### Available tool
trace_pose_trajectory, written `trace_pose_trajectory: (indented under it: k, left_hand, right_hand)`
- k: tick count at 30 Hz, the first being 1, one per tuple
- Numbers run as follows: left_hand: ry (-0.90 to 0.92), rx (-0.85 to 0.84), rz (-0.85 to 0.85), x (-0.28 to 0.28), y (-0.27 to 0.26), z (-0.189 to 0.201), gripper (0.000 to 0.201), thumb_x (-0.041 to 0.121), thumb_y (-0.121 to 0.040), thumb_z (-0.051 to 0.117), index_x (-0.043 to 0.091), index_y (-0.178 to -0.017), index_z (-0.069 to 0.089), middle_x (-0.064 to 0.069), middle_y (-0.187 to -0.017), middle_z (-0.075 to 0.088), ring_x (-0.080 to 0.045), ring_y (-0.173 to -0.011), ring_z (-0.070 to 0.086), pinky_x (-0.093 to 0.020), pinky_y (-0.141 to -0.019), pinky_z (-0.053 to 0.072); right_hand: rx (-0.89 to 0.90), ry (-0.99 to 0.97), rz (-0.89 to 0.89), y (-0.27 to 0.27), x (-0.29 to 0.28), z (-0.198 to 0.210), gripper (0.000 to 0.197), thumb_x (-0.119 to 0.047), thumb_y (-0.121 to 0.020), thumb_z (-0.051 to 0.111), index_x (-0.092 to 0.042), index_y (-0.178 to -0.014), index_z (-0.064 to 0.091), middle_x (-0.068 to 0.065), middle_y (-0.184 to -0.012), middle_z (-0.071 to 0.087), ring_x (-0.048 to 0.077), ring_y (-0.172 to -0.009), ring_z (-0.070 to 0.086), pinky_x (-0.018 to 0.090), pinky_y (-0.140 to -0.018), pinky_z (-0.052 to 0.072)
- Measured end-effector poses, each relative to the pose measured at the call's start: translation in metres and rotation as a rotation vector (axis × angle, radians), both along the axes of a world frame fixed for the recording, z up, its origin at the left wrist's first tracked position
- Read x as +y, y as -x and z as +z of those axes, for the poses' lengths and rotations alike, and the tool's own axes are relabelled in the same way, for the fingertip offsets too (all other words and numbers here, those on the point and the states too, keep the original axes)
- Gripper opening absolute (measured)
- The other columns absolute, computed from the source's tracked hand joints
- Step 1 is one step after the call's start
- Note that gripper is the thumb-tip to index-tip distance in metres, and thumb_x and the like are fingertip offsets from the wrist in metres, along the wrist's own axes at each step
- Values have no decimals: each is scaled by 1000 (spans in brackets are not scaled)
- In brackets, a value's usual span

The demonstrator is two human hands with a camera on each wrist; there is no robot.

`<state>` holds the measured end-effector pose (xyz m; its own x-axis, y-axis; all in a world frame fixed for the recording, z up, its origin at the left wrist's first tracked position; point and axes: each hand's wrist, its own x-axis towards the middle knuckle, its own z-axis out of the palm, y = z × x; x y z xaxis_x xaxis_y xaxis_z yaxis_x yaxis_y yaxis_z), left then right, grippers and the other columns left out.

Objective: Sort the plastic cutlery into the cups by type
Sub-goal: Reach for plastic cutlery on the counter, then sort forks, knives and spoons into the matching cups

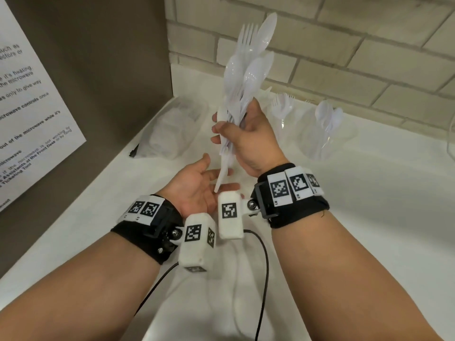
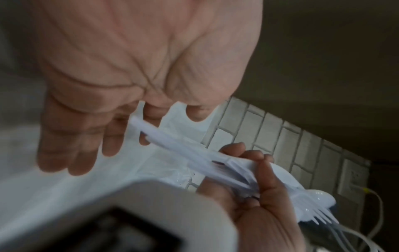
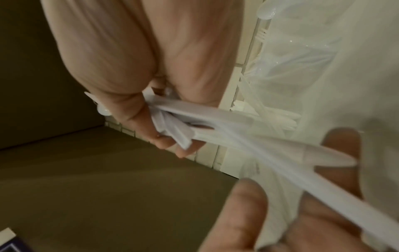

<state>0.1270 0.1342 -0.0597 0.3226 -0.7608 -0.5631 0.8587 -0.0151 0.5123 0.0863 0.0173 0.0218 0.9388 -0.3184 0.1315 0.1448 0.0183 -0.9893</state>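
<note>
head / right hand: right hand (image 1: 248, 141) clamped round a bundle (image 1: 246, 77) of white plastic cutlery, raised above the counter (image 1: 344, 217), heads pointing to 12 o'clock; fork tines and spoon bowls visible at top.
head / knife: one long piece, looks like a knife (image 1: 222, 163), hangs lower than the rest, tip toward 6 o'clock, touching the left palm.
head / left hand: left hand (image 1: 197, 188) palm up, fingers spread and relaxed, gripping nothing, just below the right hand at its 7 o'clock.
head / cups: clear cup (image 1: 285, 112) with forks at 3 o'clock of the bundle; clear cup (image 1: 327, 134) with spoons farther right. Both stand on the counter by the tiled wall (image 1: 344, 57).
head / bag: clear plastic bag (image 1: 172, 129) on the counter at 9 o'clock of the hands.
left wrist: blurred. Left fingers (image 2: 75, 153) straight; cutlery handles run under them to the right hand's grip at 4 o'clock.
right wrist: blurred. Right fingers (image 3: 172, 143) curled round the handles; knife runs to 4 o'clock over the open left hand.
</note>
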Motion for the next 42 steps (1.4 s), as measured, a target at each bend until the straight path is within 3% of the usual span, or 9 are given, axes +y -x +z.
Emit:
trace_pose_trajectory:
  k: [6,9,14,18,21,27,31,36,42]
  left_hand:
    - [46,100,132,0,-3,8,54,39,-100,36,-6,-128,49,-27,-109,63,-34,-94,67,-44,-87,52]
    - [72,85,182,3,-6,13,45,25,-101,36,-10,-125,49,-28,-115,60,-33,-110,61,-47,-92,49]
    - [69,41,218,4,-11,15,43,22,-102,34,-9,-129,46,-30,-107,64,-36,-95,68,-48,-90,50]
    - [67,-55,232,0,-10,16,34,17,-101,35,-7,-107,58,-24,-90,70,-31,-80,72,-42,-87,53]
    - [30,-56,271,2,-14,16,42,32,-101,35,-3,-113,56,-22,-101,65,-34,-94,64,-43,-96,50]
    - [0,-681,324,8,-28,37,51,54,-97,29,25,-131,53,1,-136,55,-24,-123,51,-41,-104,35]
    - [-33,-1020,372,6,-19,60,20,29,-95,54,23,-109,67,1,-101,70,-19,-85,66,-36,-80,57]
    - [-209,-1204,486,8,-18,48,14,10,-84,70,17,-96,71,-4,-84,70,-16,-80,70,-25,-66,59]
    - [-277,-1387,370,9,-17,41,19,8,-86,66,27,-82,66,7,-73,66,-7,-69,68,-20,-63,52]
  right_hand:
    - [-55,118,-128,-6,6,-10,40,-1,-76,66,-28,-102,51,-2,-99,64,25,-101,65,51,-94,51]
    - [-65,170,-139,-5,6,-15,44,2,-78,69,-20,-111,51,2,-112,64,22,-110,62,43,-102,48]
    - [-41,217,-168,-9,7,-23,26,-12,-72,72,-6,-96,65,11,-94,71,26,-93,69,51,-88,54]
    - [-5,204,-205,-15,11,-28,44,-28,-66,73,-3,-100,64,11,-93,72,28,-91,70,50,-83,56]
    - [2,252,-193,-17,11,-29,42,-27,-69,70,2,-99,64,13,-91,71,28,-90,70,49,-82,56]
    - [13,247,-150,-16,1,-35,23,-7,-74,64,-1,-97,64,16,-89,70,32,-83,68,52,-79,56]
    - [4,178,-89,-15,3,-34,30,1,-73,62,-2,-104,63,24,-89,68,32,-77,65,47,-67,56]
    - [48,37,-79,-13,2,-33,40,-1,-75,64,1,-114,55,25,-100,67,41,-95,67,59,-79,55]
    - [99,-99,-12,-7,-10,-26,31,12,-78,59,-14,-94,53,8,-81,57,25,-78,59,35,-64,48]
